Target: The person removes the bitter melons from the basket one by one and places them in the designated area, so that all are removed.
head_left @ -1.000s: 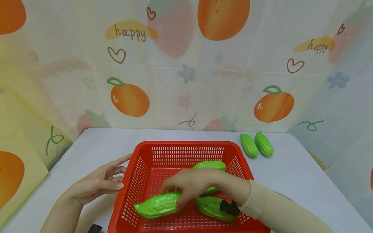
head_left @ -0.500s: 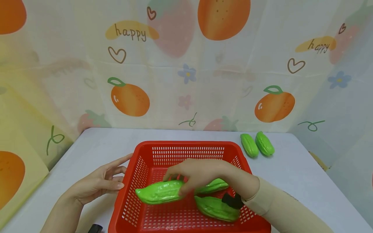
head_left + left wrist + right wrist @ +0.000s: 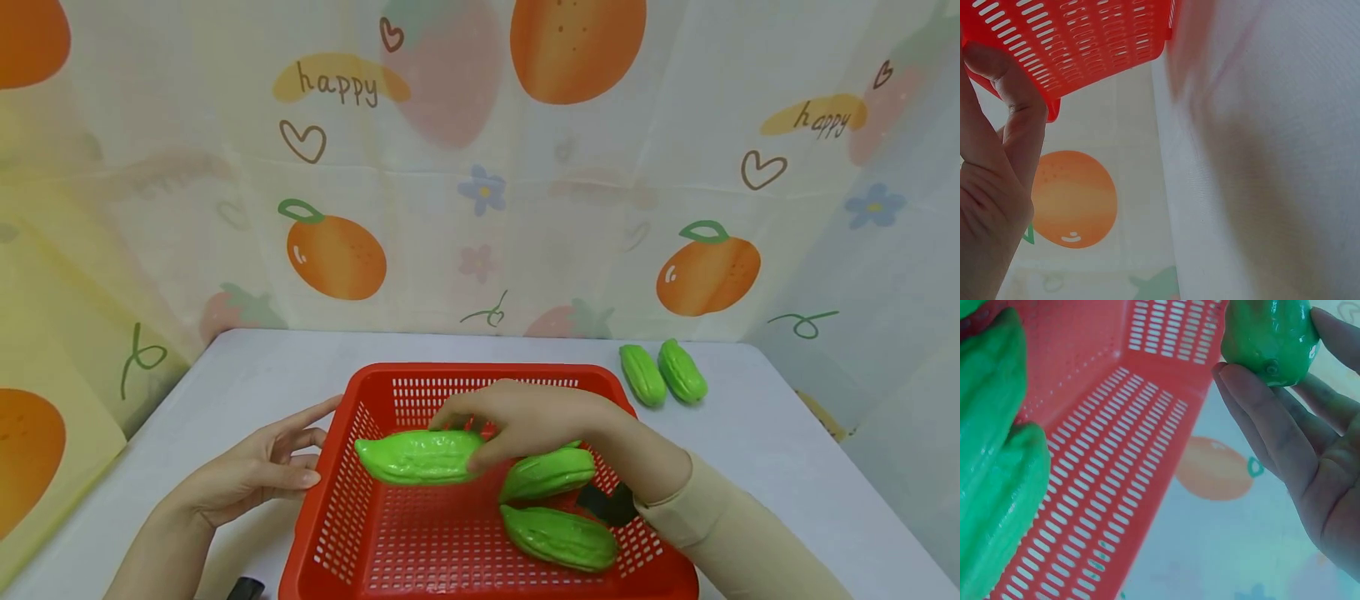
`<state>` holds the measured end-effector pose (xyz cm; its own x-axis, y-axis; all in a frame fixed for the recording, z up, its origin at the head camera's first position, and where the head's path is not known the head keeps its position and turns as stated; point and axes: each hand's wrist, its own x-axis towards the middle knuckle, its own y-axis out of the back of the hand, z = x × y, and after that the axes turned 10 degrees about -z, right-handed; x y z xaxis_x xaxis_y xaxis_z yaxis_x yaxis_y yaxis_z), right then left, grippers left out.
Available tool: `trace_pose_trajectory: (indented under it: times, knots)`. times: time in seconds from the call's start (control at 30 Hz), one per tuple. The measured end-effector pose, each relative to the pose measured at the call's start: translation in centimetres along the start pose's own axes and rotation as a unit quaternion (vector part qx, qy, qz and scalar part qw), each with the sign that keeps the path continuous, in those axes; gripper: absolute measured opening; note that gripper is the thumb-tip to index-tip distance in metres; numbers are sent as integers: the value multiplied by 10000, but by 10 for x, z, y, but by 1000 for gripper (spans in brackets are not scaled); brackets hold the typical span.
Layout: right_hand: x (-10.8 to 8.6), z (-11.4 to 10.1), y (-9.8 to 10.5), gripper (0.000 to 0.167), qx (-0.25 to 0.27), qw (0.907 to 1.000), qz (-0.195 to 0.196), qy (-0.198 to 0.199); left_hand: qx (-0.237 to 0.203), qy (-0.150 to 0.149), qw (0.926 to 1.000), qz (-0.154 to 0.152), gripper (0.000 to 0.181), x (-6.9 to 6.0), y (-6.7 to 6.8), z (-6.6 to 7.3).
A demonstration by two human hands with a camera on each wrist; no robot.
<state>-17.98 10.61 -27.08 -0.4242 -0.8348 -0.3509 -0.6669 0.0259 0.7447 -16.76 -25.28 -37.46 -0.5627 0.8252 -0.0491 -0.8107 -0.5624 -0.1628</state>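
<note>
The right hand point(image 3: 517, 421) is gripping a held gourd point(image 3: 416, 458) by its right end, the thumb pressing on the near side and the fingers bending over the far side, so the hand is only part open. This gourd is lying almost level over the left half of the red basket point(image 3: 420, 587), its pointed tip facing the left wall. In the right wrist view its blunt end is showing between thumb and fingers at the upper right.

The left hand point(image 3: 255, 471), at the lower left of the head view, is holding nothing between its fingers; they are spreading in a loose bend, with the index finger and thumb touching the basket's left side from outside.

Inside the basket, at the lower right, the front gourd point(image 3: 558, 538) and the middle gourd point(image 3: 546, 475) are lying side by side, while a sliver of a back gourd point(image 3: 574, 444) is peeping out just behind them.

Two gourds point(image 3: 681, 372) are lying next to each other on the white table point(image 3: 285, 358), right of centre. A printed sheet point(image 3: 562, 250) is hanging behind, and a beige sleeve point(image 3: 742, 525) is covering the right forearm.
</note>
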Motion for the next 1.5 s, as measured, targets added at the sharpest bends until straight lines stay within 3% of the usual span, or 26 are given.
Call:
trace_pose_trajectory:
  times: [0.6,0.9,1.23,1.5]
  knots:
    - [-26,10,22,49,251,9954,925,-95,-23,-1,10000,-2,76,0,0,0]
    - [-36,16,27,53,808,9858,1375,-523,-84,-27,9999,-51,76,-1,0,0]
    - [-45,30,38,50,865,9778,1891,-260,-78,-71,9999,-86,76,0,0,0]
    - [-56,40,43,51,1059,9666,2218,-721,-58,-49,10000,-42,76,0,0,1]
